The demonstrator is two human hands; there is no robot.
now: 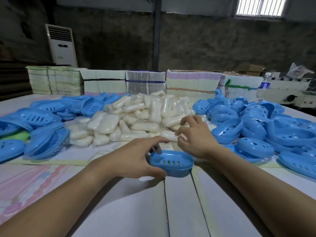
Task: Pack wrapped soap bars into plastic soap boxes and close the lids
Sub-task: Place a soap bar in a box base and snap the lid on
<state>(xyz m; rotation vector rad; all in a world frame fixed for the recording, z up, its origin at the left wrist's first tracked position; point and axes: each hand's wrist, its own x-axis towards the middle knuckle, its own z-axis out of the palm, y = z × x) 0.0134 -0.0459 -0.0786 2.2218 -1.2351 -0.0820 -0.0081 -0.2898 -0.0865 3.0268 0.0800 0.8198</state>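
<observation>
My left hand (135, 158) grips a blue plastic soap box half with slots in its floor (171, 164), thumb under its near rim and fingers over its far rim, just above the table. My right hand (195, 135) reaches over the near edge of the heap of wrapped white soap bars (136, 120), fingers curled and spread at the clear wrapping of a bar (171, 136). Whether the fingers have hold of that bar I cannot tell.
Slotted blue tray halves (39, 117) lie piled on the left, domed blue halves with holes (253, 127) on the right. Bundled stacks of flat printed cartons (145, 82) line the table's far side. A water bottle (264, 86) stands far right. Bare table boards (153, 202) run beneath my arms.
</observation>
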